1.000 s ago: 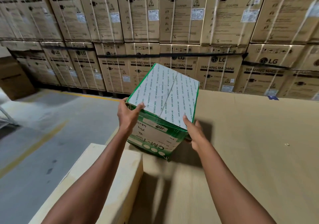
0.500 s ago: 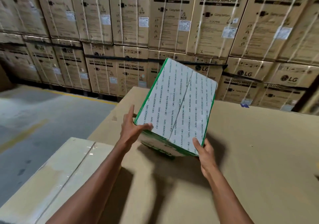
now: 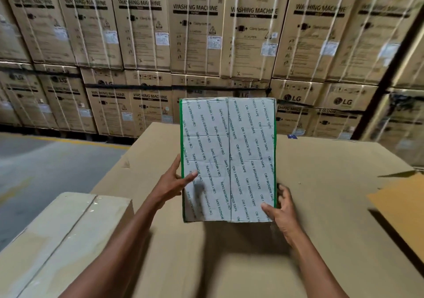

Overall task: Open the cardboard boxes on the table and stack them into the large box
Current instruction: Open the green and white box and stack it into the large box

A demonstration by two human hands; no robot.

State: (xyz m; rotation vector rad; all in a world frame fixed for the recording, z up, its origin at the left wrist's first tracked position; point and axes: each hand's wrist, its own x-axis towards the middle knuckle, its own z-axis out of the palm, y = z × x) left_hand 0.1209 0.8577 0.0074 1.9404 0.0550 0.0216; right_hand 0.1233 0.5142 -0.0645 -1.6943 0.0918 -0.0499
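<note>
LG cartons point(image 3: 195, 29) behind "WONDER TAPE" box point(image 3: 228, 160)

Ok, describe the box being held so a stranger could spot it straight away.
In front of the wall of stacked washing machine cartons is a cardboard-covered table. Over its middle, the left hand and right hand grip the box. Unlike its brown neighbours, it has green edges and white tape printed "WONDER TAPE".

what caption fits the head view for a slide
Both hands, left hand and right hand, holding a taped box above the cardboard table.
</note>
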